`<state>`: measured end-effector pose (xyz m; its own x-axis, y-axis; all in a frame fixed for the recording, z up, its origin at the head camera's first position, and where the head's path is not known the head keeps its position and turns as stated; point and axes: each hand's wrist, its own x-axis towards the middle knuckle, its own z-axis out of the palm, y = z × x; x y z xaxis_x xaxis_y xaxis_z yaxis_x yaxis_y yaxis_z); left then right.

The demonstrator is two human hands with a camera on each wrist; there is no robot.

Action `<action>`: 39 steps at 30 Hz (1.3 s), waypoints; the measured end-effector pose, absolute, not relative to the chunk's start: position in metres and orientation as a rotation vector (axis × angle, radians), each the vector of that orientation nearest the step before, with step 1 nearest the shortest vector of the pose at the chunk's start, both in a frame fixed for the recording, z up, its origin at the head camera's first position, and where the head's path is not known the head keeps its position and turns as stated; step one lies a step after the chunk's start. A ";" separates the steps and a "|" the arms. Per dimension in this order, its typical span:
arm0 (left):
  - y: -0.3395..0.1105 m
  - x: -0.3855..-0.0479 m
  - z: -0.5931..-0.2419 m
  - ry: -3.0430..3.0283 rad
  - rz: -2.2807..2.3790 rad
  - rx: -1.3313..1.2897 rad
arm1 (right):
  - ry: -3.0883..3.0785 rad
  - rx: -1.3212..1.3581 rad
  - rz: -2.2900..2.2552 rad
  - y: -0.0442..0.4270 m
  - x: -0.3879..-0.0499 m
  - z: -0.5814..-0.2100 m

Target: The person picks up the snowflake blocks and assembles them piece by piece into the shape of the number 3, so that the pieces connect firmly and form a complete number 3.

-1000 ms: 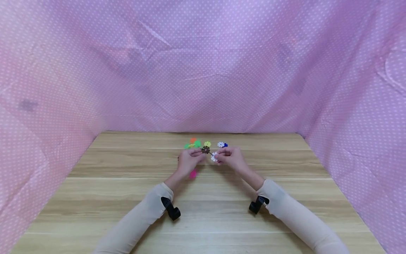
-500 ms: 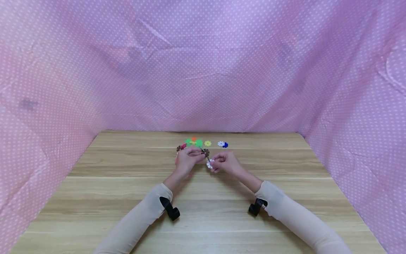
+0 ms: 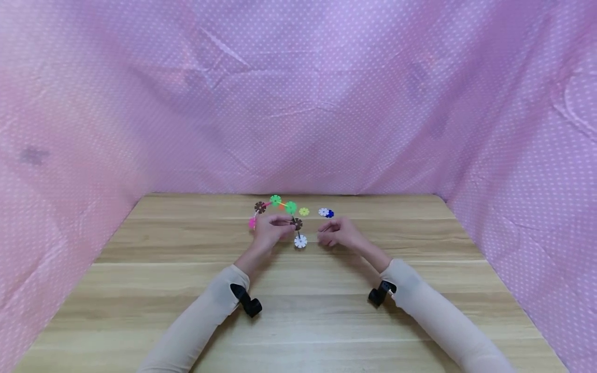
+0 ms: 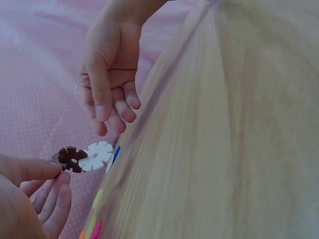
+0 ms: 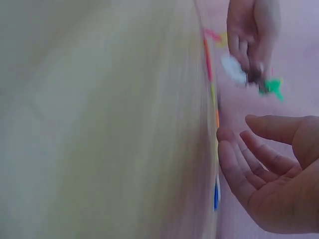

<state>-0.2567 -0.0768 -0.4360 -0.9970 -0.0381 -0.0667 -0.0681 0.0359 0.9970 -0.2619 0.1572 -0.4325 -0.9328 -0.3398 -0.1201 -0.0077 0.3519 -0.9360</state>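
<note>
In the head view my left hand pinches a chain of interlocking snowflake discs by the brown disc. A white disc hangs from the brown one on the near side. The chain bends back through a green disc, another green one and a second brown disc to a pink disc. Part of it is hidden by the left hand. To the right, my right hand hovers apart from the chain. The right wrist view shows its fingers loosely bent, holding nothing.
Loose discs lie behind the hands on the wooden table: a yellow disc, and a white one overlapping a blue disc. A pink dotted cloth hangs around the table's back and sides.
The right hand has let go of the white disc, which stays joined to the brown one. The left hand has shifted slightly left, turning the chain so more of it shows.
</note>
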 end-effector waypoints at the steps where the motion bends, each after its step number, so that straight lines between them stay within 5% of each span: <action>1: -0.077 -0.258 -0.436 2.234 2.160 -0.127 | 2.353 -0.305 -1.598 0.161 -0.267 -0.433; 20: -0.074 -0.276 -0.445 2.272 2.041 0.075 | 2.655 -0.445 -1.240 0.175 -0.340 -0.431; 39: -0.074 -0.278 -0.445 2.294 2.011 0.057 | 2.666 -0.504 -1.283 0.173 -0.345 -0.436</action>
<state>-0.2778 -0.0737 -0.4454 -0.9952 0.0877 -0.0437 -0.0318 0.1325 0.9907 -0.3453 0.1733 -0.4364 -0.9341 -0.3566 0.0183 -0.2369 0.5805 -0.7791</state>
